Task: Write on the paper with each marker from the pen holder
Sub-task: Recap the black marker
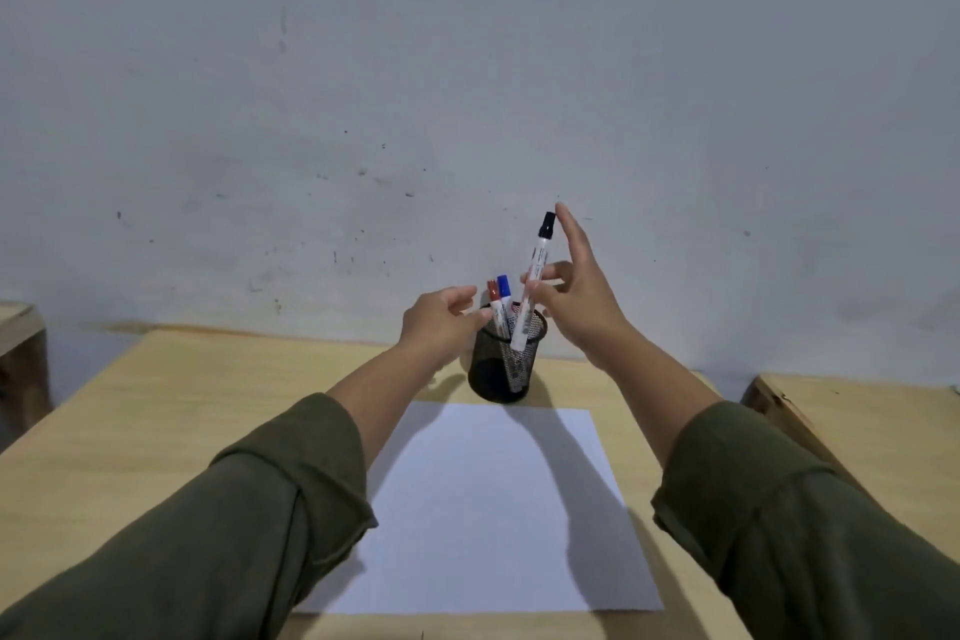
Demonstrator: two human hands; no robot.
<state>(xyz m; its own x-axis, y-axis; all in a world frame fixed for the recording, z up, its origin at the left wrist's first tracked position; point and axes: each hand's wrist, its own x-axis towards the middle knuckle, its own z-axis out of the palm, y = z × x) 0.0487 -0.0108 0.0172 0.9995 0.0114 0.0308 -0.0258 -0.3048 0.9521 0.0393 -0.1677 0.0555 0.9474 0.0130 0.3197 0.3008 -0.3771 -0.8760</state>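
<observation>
The right hand (576, 301) pinches the black-capped marker (532, 283) above the mesh pen holder (501, 364) at the blank paper's (488, 509) twelve o'clock; the left hand (439, 325), loosely open, should steady the holder; lift straight, clear of the red and blue markers.

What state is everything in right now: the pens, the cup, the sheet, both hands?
Black-capped marker: capped, pinched in the right hand, lower end at the holder's rim.
Red marker: capped, standing in holder.
Blue marker: capped, standing in holder.
Pen holder: upright on table.
Paper: flat, blank.
Right hand: gripping marker.
Left hand: at holder's rim, empty.
</observation>
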